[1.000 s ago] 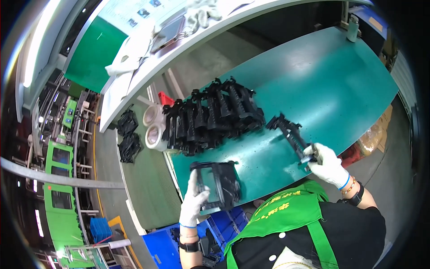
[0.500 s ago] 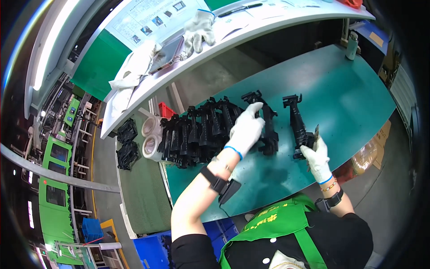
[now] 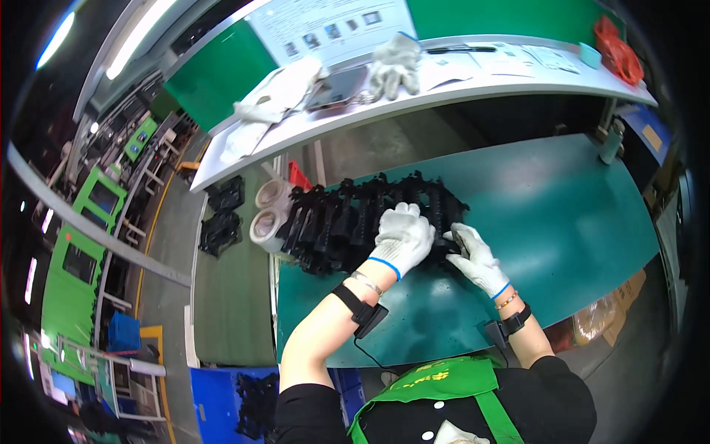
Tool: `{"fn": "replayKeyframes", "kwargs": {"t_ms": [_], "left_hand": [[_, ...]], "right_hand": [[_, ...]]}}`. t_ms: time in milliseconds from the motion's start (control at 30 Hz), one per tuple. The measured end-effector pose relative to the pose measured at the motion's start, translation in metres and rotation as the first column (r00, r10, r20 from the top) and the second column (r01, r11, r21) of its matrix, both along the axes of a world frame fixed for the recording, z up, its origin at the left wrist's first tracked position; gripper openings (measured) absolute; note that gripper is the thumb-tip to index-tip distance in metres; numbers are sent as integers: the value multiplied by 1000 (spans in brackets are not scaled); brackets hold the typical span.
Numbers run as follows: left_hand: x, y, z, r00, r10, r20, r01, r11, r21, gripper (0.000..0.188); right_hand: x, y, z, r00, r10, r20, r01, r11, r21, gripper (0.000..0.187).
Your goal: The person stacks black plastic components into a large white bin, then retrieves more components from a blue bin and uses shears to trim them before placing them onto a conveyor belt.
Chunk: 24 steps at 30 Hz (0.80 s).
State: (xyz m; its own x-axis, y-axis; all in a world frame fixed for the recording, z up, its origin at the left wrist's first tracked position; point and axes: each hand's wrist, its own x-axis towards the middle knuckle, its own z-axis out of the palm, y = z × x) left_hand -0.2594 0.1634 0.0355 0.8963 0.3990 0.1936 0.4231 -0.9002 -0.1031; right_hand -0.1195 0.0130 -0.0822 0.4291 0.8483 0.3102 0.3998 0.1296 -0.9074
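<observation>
A row of long black plastic parts [image 3: 347,222] stands packed side by side on the green tabletop [image 3: 547,200]. My left hand [image 3: 405,235], in a white glove with a blue cuff, lies over the right half of the row with its fingers curled. What those fingers hold is hidden under the hand. At the row's right end, my gloved right hand [image 3: 477,260] has its thumb and fingers around the near end of the last black plastic part [image 3: 438,207]. That part rests against its neighbours.
Two rolls of clear tape [image 3: 266,226] stand left of the row. More black parts [image 3: 220,231] lie on the green conveyor belt [image 3: 240,311]. A white shelf [image 3: 503,83] spans the back, bearing a glove [image 3: 396,65] and papers. A bottle [image 3: 612,142] stands at the far right corner.
My right hand has brought its black plastic part leftward against the row's right end. My left hand stays over the row, its fingers now more curled. The view has tilted up and shifted.
</observation>
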Motion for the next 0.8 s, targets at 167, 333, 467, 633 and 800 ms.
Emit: {"fn": "replayKeyframes", "kwargs": {"t_ms": [167,333,467,633,800], "left_hand": [[-83,-21,11,958,-69,279,91,994,-67,31],[-199,-59,-27,902,116,416,-49,985,-168,27],[-258,-98,-81,861,424,280,-179,769,-614,29],[-244,-137,-87,707,616,347,95,403,-910,47],[-249,-127,-81,626,664,410,519,38,-854,59]], "right_hand": [[-6,1,10,995,28,98,-7,980,-200,64],[-24,-26,2,978,-197,65,197,980,7,52],[-58,-42,-5,963,-93,-252,124,986,110,36],[-127,-21,61,563,412,-716,-746,627,-226,31],[-186,27,17,75,502,-862,-996,-8,-91,42]]}}
